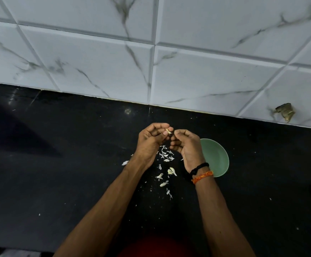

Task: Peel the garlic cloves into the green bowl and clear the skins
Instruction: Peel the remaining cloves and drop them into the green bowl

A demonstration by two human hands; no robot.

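Garlic is being worked above the black counter (58, 182): one small clove (168, 131) is pinched at the fingertips of the left hand (151, 143), just at 12 o'clock from the heap of skins (165, 156). The right hand (186, 147) is held just beside it with curled fingers, its thumb and forefinger meeting close to the clove's tip; whether a strip of skin is nipped between them cannot be told.

Such a clove is judged light, firm and a little slippery once bared, so it is best pinched across its thick middle while the papery skin is pulled from the pointed end. The skins are thin, brittle and easily scattered, and would be better swept together than picked up singly.

At 3 o'clock from the hands, the green bowl (217, 158) is partly hidden by the right wrist; nothing is seen in its visible part. Two pale pieces, seemingly cloves (171, 171), lie at 6 o'clock from the hands among the skins.
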